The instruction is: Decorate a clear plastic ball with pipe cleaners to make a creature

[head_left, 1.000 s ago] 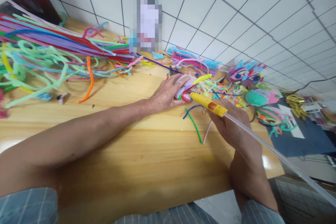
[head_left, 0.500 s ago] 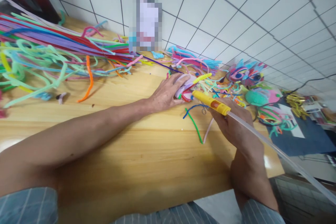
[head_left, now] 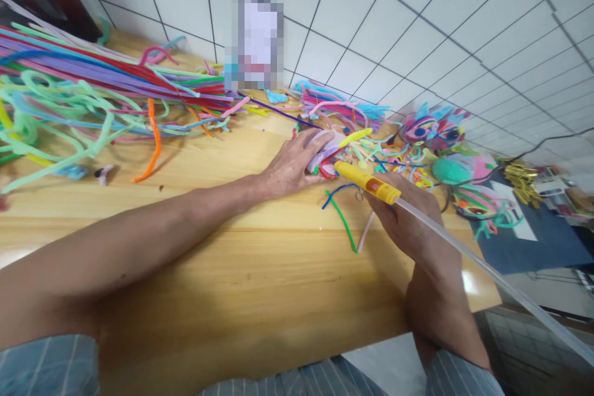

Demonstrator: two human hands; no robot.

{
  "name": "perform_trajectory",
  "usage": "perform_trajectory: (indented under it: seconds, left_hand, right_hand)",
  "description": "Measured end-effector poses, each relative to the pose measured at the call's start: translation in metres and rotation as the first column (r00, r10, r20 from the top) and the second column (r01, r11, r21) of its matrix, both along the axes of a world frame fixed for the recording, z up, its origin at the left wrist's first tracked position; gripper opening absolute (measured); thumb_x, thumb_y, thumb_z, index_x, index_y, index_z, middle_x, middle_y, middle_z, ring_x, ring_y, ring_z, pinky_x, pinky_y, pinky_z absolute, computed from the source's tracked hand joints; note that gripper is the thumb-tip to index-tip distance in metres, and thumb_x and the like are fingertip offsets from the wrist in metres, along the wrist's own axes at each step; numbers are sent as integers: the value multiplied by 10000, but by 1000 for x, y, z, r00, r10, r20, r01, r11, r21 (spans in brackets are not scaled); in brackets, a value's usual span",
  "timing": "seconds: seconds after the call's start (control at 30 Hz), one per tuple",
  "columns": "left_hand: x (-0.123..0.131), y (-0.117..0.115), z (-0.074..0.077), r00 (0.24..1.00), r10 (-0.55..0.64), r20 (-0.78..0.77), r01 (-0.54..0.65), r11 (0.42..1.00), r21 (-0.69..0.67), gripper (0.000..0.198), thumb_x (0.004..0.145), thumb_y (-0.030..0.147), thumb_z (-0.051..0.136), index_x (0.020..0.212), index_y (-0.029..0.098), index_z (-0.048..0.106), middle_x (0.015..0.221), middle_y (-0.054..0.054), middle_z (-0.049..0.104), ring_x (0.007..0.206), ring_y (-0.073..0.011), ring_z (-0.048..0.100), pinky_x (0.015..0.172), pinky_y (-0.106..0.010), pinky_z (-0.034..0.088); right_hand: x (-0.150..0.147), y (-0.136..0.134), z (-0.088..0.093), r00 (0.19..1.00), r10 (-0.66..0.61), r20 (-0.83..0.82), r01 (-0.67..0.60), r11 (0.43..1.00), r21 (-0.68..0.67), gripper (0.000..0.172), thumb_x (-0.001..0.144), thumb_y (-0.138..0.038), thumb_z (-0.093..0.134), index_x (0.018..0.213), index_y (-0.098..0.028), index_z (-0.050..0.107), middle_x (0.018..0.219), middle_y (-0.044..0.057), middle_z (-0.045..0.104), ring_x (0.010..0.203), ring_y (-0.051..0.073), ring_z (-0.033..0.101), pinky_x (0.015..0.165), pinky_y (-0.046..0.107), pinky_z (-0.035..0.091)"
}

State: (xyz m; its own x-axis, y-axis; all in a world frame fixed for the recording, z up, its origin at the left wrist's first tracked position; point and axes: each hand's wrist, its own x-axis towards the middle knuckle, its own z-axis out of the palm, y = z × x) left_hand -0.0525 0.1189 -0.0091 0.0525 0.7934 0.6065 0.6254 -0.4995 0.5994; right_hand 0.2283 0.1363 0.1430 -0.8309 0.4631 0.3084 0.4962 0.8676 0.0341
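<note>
- Hands both busy at mid-table; I'd label the step, as my judgement, as gluing on a small craft piece.
- Left hand [head_left: 290,167]: fingers curled round the lilac piece [head_left: 325,141], holding it near the table [head_left: 223,272]; contact underneath hidden from me.
- Right hand [head_left: 408,213]: wrapped about the yellow glue gun [head_left: 369,184], clear glue stick [head_left: 450,244] out the back. Trigger finger not visible, so can't tell if squeezed.
- Gun's front end is right beside the piece; I can't tell touching or just apart.
- To do it well, I'd keep the left fingers clear of the hot tip, steady the piece, lay a small bead, then hold until set.
- I'd also watch the long stick: a knock could swing the tip.
- Loose green stem [head_left: 342,223] and blue stem [head_left: 338,192] lie close by; drips could catch them.
</note>
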Motion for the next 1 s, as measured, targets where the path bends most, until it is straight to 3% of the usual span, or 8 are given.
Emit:
perform_trajectory:
  seconds: [0.83, 1.0]
  left_hand:
    - [0, -1, 0, 1000, -3, 10, 3, 1000, -1, 961, 996, 659, 835, 1779, 303, 408, 1747, -231, 524, 1653, -422, 512, 1314, -662, 506]
    - [-4, -2, -2, 1000, -30, -5, 30, 999, 13, 969, 993, 619, 844, 1785, 288, 395, 1752, -230, 509, 1639, -421, 521, 1318, -653, 510]
  right_hand:
    - [0, 0, 0, 996, 10, -86, -9, 1000, 15, 151, 1151, -326, 596, 1181, -264, 731, 1028, 79, 844, 894, 277, 817, 715, 368, 592]
    - [18, 9, 5, 978, -104, -182, 90, 992, -87, 163, 1107, -405, 664, 1129, -268, 750, 1005, 73, 830, 870, 278, 796, 740, 402, 622]
